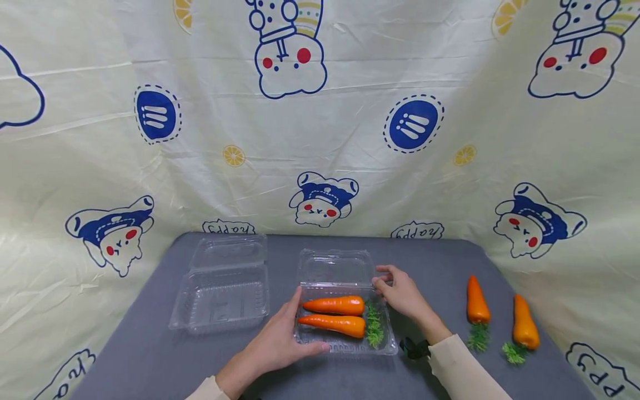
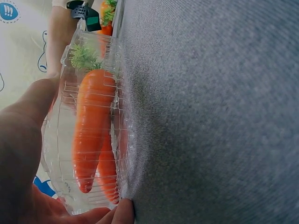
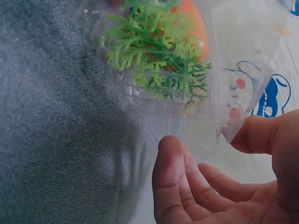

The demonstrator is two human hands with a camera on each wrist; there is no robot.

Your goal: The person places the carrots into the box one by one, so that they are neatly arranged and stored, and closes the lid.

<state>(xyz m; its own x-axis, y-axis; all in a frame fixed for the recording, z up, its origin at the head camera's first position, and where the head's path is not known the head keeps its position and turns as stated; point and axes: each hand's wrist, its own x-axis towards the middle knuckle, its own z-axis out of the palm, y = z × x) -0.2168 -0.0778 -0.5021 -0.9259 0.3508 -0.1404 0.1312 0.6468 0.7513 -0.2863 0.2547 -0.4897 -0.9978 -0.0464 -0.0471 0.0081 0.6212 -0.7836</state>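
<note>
We see the left hand [image 1: 276, 343] spread about the near left corner of an open clear container [image 1: 355, 349], fingers extended against its plastic, while the right hand [image 1: 402, 293] keeps its fingers loosely bent and unclenched, thumb touching the container's clear edge. Inside, we find two orange carrots [image 1: 336, 325] side by side, green tops [image 1: 374, 325] rightward; on the worktop [image 1: 145, 355], another container [image 1: 225, 300] stands left, two further carrots [image 1: 478, 305] right.
</note>
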